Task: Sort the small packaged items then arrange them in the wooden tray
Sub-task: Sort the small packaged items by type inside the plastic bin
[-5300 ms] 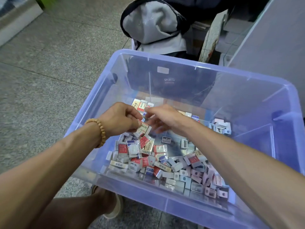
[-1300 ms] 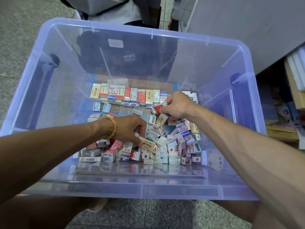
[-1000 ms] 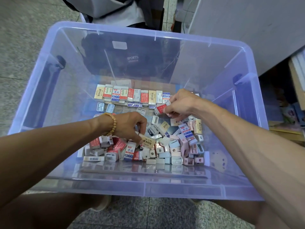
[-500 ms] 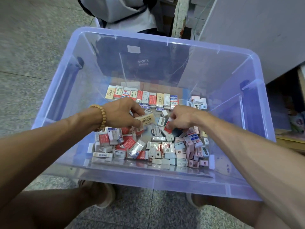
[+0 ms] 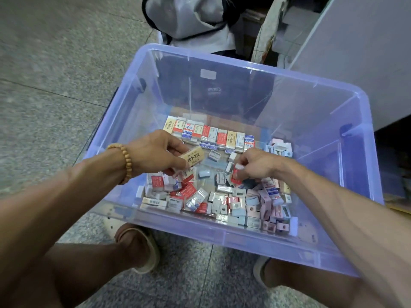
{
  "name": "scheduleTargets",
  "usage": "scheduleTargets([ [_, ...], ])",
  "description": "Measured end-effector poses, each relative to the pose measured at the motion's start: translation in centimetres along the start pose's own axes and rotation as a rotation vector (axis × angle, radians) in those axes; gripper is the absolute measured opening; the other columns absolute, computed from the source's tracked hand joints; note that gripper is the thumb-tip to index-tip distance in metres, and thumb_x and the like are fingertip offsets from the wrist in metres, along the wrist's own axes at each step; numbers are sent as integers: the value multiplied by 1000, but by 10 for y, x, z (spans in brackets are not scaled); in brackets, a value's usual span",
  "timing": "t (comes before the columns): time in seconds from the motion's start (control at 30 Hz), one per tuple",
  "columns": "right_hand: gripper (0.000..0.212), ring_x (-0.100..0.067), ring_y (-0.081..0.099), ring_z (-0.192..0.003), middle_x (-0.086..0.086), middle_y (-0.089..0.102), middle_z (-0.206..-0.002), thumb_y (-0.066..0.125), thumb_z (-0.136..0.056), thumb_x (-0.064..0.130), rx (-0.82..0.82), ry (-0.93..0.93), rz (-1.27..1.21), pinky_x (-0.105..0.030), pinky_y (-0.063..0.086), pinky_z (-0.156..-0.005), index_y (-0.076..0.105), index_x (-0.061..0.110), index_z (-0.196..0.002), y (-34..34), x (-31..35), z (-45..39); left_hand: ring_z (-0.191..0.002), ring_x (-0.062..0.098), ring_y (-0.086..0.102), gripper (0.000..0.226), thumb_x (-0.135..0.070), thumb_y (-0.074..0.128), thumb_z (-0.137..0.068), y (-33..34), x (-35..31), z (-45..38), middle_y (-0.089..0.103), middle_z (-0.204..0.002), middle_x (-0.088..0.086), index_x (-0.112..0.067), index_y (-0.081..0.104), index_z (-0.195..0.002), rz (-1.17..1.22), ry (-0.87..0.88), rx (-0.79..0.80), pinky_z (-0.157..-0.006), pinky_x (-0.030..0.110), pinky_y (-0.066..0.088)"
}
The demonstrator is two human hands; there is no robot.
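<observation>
A clear blue plastic bin [image 5: 244, 238] stands on the floor between my feet. Inside, a neat row of packaged erasers [image 5: 209, 134] lines the far side, and a loose pile of small packs [image 5: 222, 201] lies near the front. My left hand [image 5: 155, 152] holds a beige eraser pack [image 5: 192, 157] above the pile. My right hand [image 5: 255, 165] pinches a red-and-white pack [image 5: 236, 174] low over the pile's middle. No wooden tray is in view.
A small heap of pale packs [image 5: 279, 147] sits at the bin's far right. A grey and black bag [image 5: 189, 18] lies beyond the bin. A white cabinet [image 5: 355, 52] stands at the right. Speckled stone floor [image 5: 55, 74] spreads to the left.
My left hand has lifted the beige pack up from the pile toward the far row. My right hand has come down from the far side to the pile's middle with a red pack.
</observation>
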State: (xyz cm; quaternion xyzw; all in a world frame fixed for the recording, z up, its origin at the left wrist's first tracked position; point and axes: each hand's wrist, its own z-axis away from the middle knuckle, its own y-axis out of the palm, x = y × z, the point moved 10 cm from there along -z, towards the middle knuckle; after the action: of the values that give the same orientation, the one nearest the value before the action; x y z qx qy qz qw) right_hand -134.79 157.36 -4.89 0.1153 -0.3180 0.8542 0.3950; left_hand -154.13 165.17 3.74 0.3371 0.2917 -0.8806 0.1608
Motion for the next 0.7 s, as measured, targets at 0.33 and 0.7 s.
scheduleTargets([
  [0.33,7,-15,53,-52,-11,63,-69,70,-89,0,-421,47,-902,-27,53,-55,66,-2,-84,-34,27,-42,-55,14,61,17,1,70,-84,-16,1,-11,66,-73,5,-3,70,-100,145,-56,-112,-64,30,58],
  [0.7,20,-28,74,-72,-13,75,-76,81,-79,21,-418,66,-551,-46,61,-79,69,5,-79,-27,51,-65,-75,24,65,17,2,71,-83,-26,1,-16,72,-89,14,-2,69,-99,267,-69,-151,-70,33,59],
])
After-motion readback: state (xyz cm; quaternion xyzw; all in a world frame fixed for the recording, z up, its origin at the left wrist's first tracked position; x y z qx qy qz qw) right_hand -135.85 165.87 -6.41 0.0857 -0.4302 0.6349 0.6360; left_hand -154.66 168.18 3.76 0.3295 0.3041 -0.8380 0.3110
